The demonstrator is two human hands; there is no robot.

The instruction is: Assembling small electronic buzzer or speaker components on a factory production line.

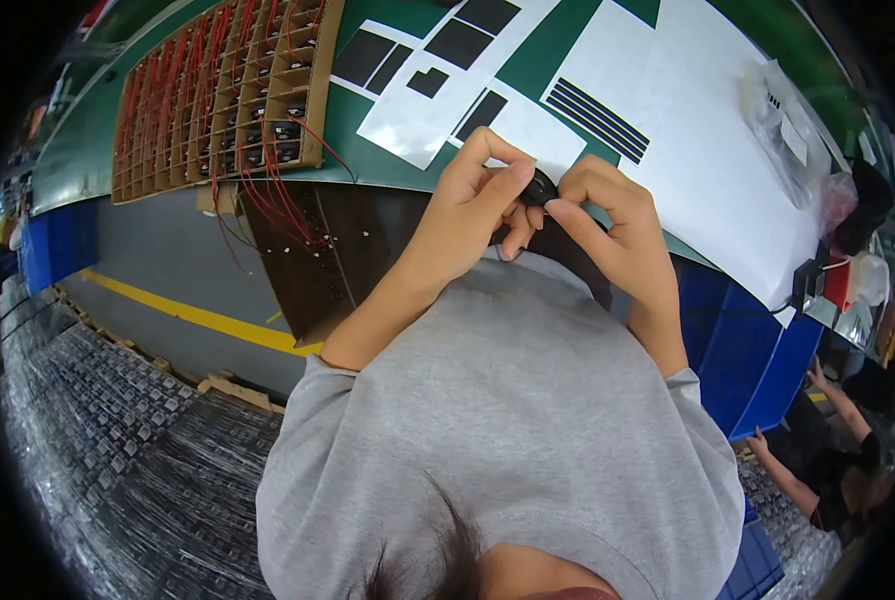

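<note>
Fingers [508, 185] hold a black part [539, 190], seemingly near the table edge [393, 180].

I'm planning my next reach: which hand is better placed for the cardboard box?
Probably your left hand: it's nearer the cardboard box on your left. Your right hand is farther; both are at the small black part.

No legible text or numbers
</note>
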